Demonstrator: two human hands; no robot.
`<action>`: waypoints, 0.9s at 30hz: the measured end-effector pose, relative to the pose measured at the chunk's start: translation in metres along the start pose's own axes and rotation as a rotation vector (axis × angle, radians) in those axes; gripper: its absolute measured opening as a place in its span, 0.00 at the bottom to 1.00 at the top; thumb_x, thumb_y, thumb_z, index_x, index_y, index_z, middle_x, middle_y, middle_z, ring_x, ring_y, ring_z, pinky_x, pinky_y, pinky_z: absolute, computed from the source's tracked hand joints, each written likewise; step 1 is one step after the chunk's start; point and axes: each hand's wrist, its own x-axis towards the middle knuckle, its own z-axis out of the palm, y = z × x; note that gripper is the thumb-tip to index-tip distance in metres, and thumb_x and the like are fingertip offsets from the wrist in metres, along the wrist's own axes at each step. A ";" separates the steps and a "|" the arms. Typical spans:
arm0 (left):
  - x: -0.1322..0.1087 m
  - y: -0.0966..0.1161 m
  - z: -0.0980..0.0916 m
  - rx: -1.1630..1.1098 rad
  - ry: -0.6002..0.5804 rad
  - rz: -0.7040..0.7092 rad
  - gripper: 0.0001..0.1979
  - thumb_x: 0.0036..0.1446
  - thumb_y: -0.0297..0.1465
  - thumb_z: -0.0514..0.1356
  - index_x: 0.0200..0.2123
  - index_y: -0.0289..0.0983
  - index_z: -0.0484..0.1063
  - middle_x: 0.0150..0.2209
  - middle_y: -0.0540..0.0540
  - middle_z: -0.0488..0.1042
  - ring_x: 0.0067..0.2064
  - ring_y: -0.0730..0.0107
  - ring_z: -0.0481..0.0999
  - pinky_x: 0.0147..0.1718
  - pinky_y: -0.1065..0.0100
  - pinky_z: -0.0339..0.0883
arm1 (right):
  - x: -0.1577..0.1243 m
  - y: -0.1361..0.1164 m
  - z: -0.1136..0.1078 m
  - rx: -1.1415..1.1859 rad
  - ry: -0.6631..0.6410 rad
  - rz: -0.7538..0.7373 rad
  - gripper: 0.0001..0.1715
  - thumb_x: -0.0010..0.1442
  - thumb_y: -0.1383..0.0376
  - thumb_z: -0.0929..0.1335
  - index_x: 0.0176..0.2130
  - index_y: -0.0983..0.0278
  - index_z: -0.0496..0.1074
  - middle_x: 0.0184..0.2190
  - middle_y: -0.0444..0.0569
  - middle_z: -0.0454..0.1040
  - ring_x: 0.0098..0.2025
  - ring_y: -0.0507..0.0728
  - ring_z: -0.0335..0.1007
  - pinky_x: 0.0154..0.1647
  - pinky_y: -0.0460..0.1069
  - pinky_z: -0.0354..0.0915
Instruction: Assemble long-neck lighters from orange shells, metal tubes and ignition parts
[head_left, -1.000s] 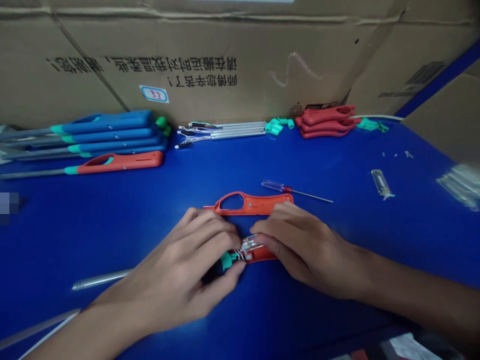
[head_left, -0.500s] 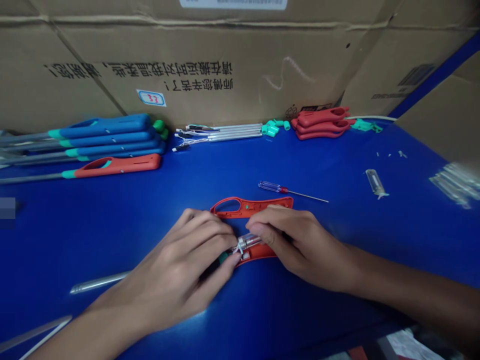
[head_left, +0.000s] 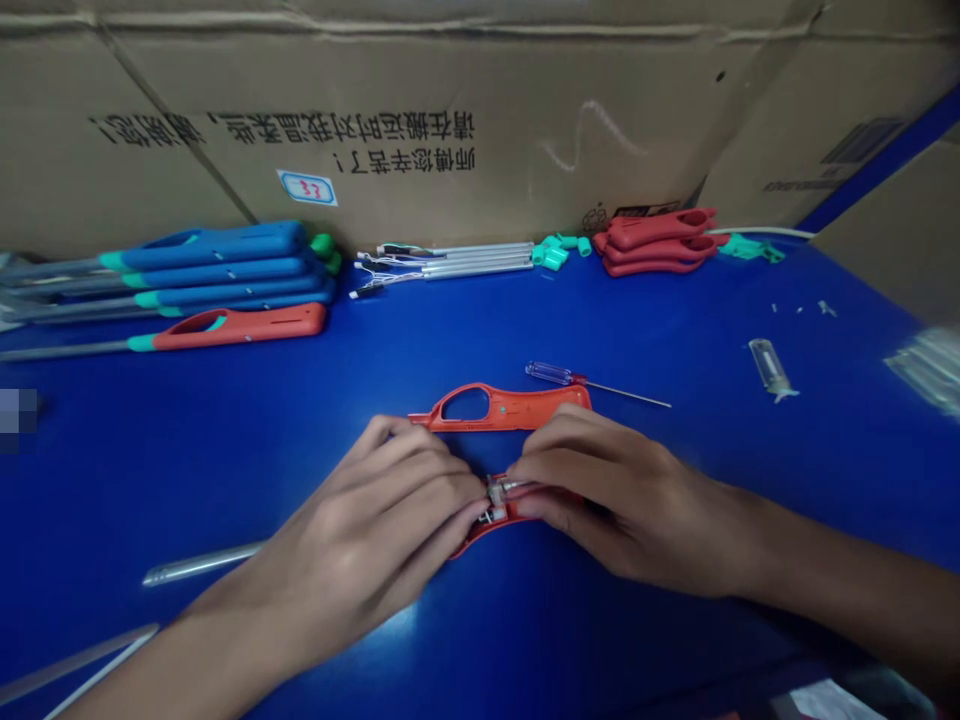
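Over the lower orange lighter shell half [head_left: 469, 540], both hands work close together. My left hand [head_left: 375, 520] is closed on its left part, fingertips near small white and metal pieces inside. My right hand [head_left: 630, 500] pinches a small clear gas tank [head_left: 511, 488] in the shell; most of the tank is hidden by the fingers. Just beyond them lies the other orange shell half [head_left: 536, 408], inner side up. A metal tube [head_left: 199, 565] sticks out to the left from under my left hand.
Beyond the shell rests a screwdriver [head_left: 555, 374]. Blue lighters [head_left: 240, 250] and one red lighter [head_left: 255, 322] are stacked at left. Metal rods [head_left: 480, 258], green parts [head_left: 553, 252] and red shells [head_left: 660, 245] line the cardboard [head_left: 420, 80]. Another clear tank [head_left: 769, 368] lies at right.
The clear tank has gone lower into the shell, and my right fingers cover more of it. The far shell half shows more to the left. The view has shifted slightly.
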 end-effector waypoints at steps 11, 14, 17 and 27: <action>0.001 0.005 0.000 0.042 0.014 -0.063 0.07 0.58 0.25 0.64 0.41 0.36 0.73 0.39 0.46 0.77 0.41 0.63 0.75 0.44 0.58 0.66 | -0.002 0.003 0.002 -0.071 -0.002 -0.033 0.08 0.69 0.68 0.65 0.42 0.69 0.74 0.37 0.53 0.75 0.41 0.55 0.70 0.45 0.51 0.71; 0.001 0.004 0.000 0.043 0.012 -0.060 0.08 0.58 0.25 0.65 0.41 0.36 0.73 0.39 0.46 0.77 0.42 0.63 0.75 0.44 0.58 0.66 | -0.002 0.003 0.002 -0.095 -0.013 -0.036 0.08 0.68 0.69 0.66 0.41 0.70 0.74 0.37 0.54 0.75 0.40 0.55 0.69 0.45 0.51 0.70; 0.001 0.003 0.001 0.028 -0.007 -0.071 0.08 0.58 0.25 0.65 0.42 0.36 0.73 0.39 0.46 0.76 0.42 0.63 0.74 0.44 0.57 0.65 | -0.002 0.003 0.002 -0.125 -0.027 -0.055 0.08 0.68 0.70 0.65 0.42 0.70 0.74 0.36 0.54 0.75 0.40 0.55 0.69 0.45 0.52 0.70; -0.001 0.003 0.000 0.015 -0.041 -0.095 0.07 0.60 0.25 0.63 0.43 0.36 0.73 0.41 0.46 0.76 0.44 0.63 0.73 0.45 0.58 0.64 | -0.001 0.002 0.000 -0.157 -0.069 -0.042 0.09 0.67 0.72 0.65 0.40 0.71 0.76 0.36 0.54 0.75 0.40 0.55 0.70 0.45 0.51 0.70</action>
